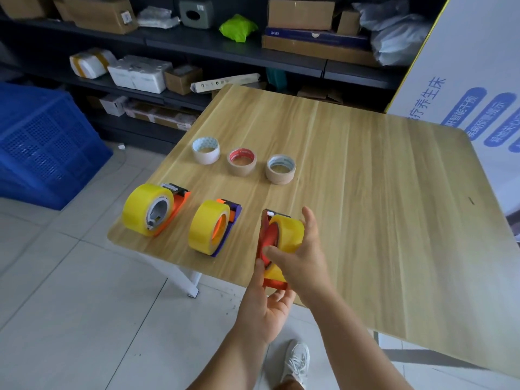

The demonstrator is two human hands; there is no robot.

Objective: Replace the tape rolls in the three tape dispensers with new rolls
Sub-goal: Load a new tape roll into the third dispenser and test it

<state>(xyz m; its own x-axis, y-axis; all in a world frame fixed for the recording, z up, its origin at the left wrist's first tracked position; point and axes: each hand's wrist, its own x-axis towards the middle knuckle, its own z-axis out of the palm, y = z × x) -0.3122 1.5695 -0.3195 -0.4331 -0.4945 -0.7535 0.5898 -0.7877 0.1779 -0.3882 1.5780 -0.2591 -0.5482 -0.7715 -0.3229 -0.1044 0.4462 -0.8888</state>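
A wooden table fills the middle and right of the view, its near-left edge running diagonally from the left corner down toward the person. Three dispensers sit along that edge, each with a fat yellow roll. The orange dispenser is nearest the left corner, its roll just inside the edge; the purple dispenser with its roll stands beside it, also close to the edge. The red dispenser is at the edge itself, its lower end overhanging the floor. The left hand grips that lower end from below, thumb up along the red side plate. The right hand is curled around the yellow roll on it, thumb at the hub and fingers spread over the far side. Farther in, three thin, nearly spent rolls lie flat in a row, well apart from the dispensers: a white one, a red-cored one and a grey-cored one. The table's right half is bare wood. Left of the table is tiled floor with a blue crate; dark shelves of boxes stand behind, and a printed board leans at the right.
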